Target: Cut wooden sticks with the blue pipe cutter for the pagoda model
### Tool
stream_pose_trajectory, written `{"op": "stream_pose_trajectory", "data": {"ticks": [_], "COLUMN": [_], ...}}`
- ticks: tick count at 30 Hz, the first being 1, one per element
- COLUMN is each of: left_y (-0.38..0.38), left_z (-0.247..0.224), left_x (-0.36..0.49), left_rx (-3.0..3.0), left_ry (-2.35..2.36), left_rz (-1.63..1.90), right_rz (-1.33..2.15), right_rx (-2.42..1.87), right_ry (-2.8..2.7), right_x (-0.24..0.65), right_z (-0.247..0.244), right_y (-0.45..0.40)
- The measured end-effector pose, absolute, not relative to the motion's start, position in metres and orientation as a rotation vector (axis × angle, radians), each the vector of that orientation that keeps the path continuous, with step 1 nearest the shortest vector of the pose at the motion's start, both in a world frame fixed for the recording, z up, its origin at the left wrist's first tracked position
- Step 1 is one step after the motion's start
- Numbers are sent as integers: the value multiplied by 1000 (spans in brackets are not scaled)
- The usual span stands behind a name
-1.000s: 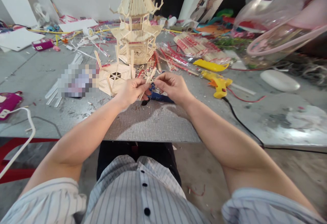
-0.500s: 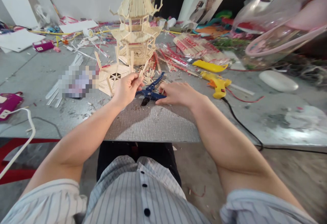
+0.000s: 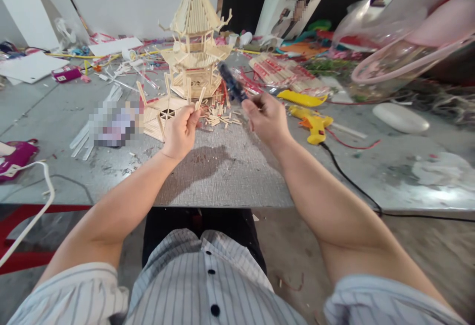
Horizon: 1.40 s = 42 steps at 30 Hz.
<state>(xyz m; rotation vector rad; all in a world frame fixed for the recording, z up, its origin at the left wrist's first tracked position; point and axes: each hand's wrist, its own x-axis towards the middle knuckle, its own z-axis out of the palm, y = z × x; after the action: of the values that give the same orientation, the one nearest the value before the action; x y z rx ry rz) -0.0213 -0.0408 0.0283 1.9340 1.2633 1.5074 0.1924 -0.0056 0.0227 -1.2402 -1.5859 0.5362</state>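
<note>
My left hand (image 3: pixel 184 128) pinches a short wooden stick (image 3: pixel 200 98) that points up and to the right. Beside it on the table lies a low platform of wooden sticks (image 3: pixel 151 119) with several upright posts; my hand hides part of its right side. My right hand (image 3: pixel 265 115) is closed round the handles of a dark blue hand cutter (image 3: pixel 233 83), raised above the table and blurred by motion. Behind both hands stands a tiered pagoda model (image 3: pixel 196 43) made of sticks. Cut stick pieces (image 3: pixel 218 116) lie scattered between the hands.
To the right lie a yellow glue gun (image 3: pixel 315 124) with a black cord, a yellow-handled tool (image 3: pixel 302 98) and a white oval object (image 3: pixel 401 118). Packs of sticks (image 3: pixel 274 70) lie behind. Clear glue sticks (image 3: pixel 83 134) and a purple box (image 3: pixel 17 159) are on the left.
My right hand has lifted the blue cutter off the table, up and to the right, and its jaws now point away from me. My left hand still holds the stick, slightly further left.
</note>
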Motion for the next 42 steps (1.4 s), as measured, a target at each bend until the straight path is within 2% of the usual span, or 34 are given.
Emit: {"op": "stream_pose_trajectory", "data": {"ticks": [4, 9, 12, 17, 24, 31, 36, 42], "left_y": [-34, -30, -33, -41, -49, -42, -35, -29], "left_z": [25, 27, 30, 28, 29, 28, 26, 21], "left_x": [-20, -19, -18, -12, -9, -9, -18, -27], "left_rx": [1775, 1673, 1678, 1629, 1601, 1633, 1795, 1997], "left_ry": [1262, 1172, 1150, 1034, 1028, 1045, 1261, 1376], "left_rz": [1371, 1255, 1199, 1175, 1082, 1026, 1239, 1408], "right_rz": [977, 1277, 1350, 1277, 1415, 1151, 709, 105], "right_rx": [-1005, -889, -873, -833, -752, -852, -1075, -1319], "right_ry": [-1365, -1358, -1324, -1263, -1581, -1529, -1437, -1903], "right_x": [195, 190, 185, 179, 179, 169, 185, 186], "right_z": [27, 37, 38, 31, 28, 31, 18, 13], "right_y": [-5, -18, -23, -20, -24, -27, -10, -11]}}
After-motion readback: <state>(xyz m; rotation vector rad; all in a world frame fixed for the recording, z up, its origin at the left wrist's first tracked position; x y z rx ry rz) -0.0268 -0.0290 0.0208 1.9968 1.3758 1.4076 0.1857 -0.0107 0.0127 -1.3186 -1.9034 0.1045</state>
